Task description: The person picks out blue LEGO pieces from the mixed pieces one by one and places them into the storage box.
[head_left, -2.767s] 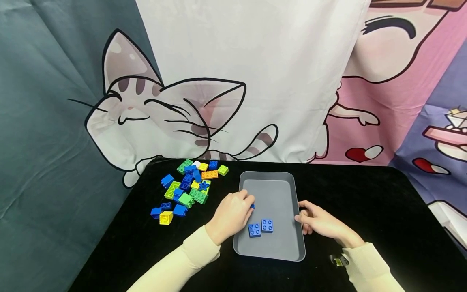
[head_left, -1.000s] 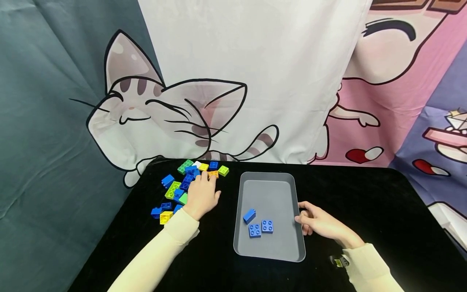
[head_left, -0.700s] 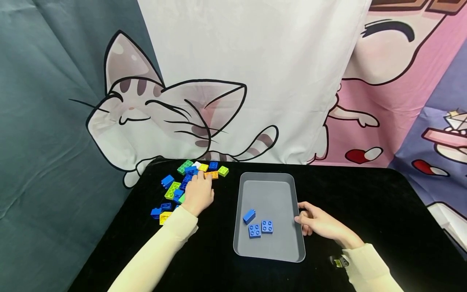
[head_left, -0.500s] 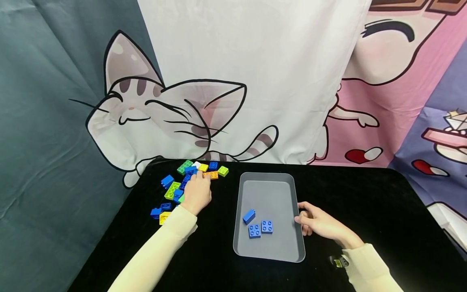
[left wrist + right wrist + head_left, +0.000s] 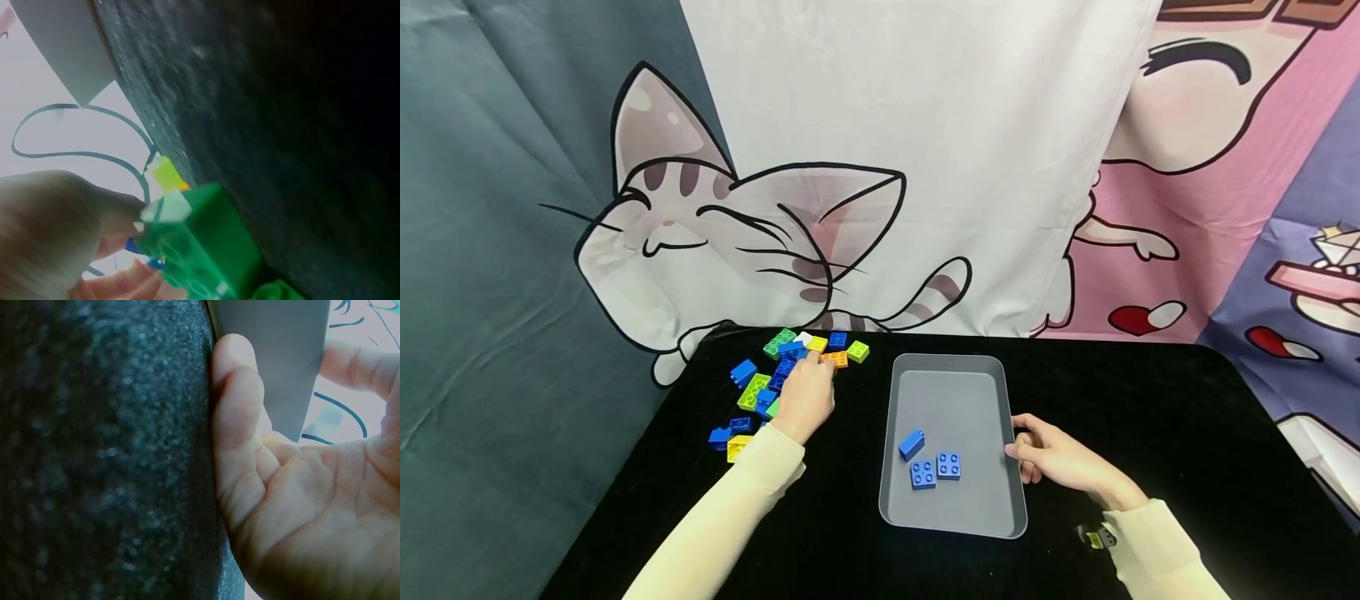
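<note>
My left hand (image 5: 805, 398) is in the pile of toy building bricks, fingertips down among the pieces. In the left wrist view its thumb and fingers (image 5: 112, 284) close around a small blue brick (image 5: 132, 245), mostly hidden by the hand. A green brick (image 5: 215, 240) stands close beside it. My right hand (image 5: 1056, 457) rests against the right side of the grey tray (image 5: 1017, 500), thumb and fingertips right at the rim. Two square blue bricks (image 5: 948, 466) and a slimmer, tilted blue brick (image 5: 912, 445) lie inside the tray.
Around the left hand lie several blue, green, yellow and lime bricks, with an orange brick (image 5: 837, 359) just past the fingertips and a lime brick (image 5: 858, 352) at the pile's right. A black cloth (image 5: 1120, 400) covers the table; a printed curtain (image 5: 1000, 167) hangs behind.
My left hand has let go of a blue brick in the tray and moved left to the pile, its fingers drawing in among the bricks. My right hand keeps its place.
</note>
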Action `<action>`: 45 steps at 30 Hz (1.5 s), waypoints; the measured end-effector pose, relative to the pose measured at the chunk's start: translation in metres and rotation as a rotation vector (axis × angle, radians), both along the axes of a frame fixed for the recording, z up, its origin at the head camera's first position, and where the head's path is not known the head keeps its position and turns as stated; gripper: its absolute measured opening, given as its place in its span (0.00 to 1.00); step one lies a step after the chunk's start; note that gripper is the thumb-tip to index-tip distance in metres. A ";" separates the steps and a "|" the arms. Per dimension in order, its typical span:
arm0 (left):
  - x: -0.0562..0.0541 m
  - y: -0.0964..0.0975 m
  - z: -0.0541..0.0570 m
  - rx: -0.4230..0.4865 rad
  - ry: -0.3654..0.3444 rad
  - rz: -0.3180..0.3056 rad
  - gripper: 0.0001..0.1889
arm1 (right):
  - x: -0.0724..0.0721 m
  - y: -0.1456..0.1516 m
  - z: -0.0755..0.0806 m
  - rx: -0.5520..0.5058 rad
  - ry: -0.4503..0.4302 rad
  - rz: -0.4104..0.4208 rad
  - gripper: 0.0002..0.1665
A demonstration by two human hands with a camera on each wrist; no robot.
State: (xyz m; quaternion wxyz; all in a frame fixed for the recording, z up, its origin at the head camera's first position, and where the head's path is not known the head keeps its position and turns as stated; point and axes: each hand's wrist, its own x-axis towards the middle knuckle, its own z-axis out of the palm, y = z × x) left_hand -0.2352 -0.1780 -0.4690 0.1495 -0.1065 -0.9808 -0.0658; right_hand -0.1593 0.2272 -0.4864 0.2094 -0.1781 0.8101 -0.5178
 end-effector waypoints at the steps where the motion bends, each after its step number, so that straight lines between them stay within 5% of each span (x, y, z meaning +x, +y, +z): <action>1: 0.001 0.001 0.000 0.012 0.019 -0.017 0.08 | 0.000 0.000 0.000 0.001 -0.001 0.000 0.32; 8: 0.006 0.017 0.003 0.075 0.157 -0.170 0.05 | 0.000 0.000 -0.001 0.006 -0.004 -0.001 0.33; 16: 0.013 0.043 0.009 0.082 0.196 -0.291 0.06 | -0.002 0.000 -0.003 0.020 0.003 -0.006 0.34; 23: 0.021 0.066 0.011 0.011 0.159 -0.380 0.06 | -0.002 0.001 -0.003 0.018 0.002 -0.008 0.34; 33: 0.032 0.086 0.014 -0.060 0.065 -0.427 0.07 | -0.002 0.001 -0.003 0.017 0.010 -0.005 0.33; 45: 0.038 0.097 0.011 -0.099 0.058 -0.485 0.06 | -0.002 0.000 -0.002 0.020 0.008 -0.006 0.33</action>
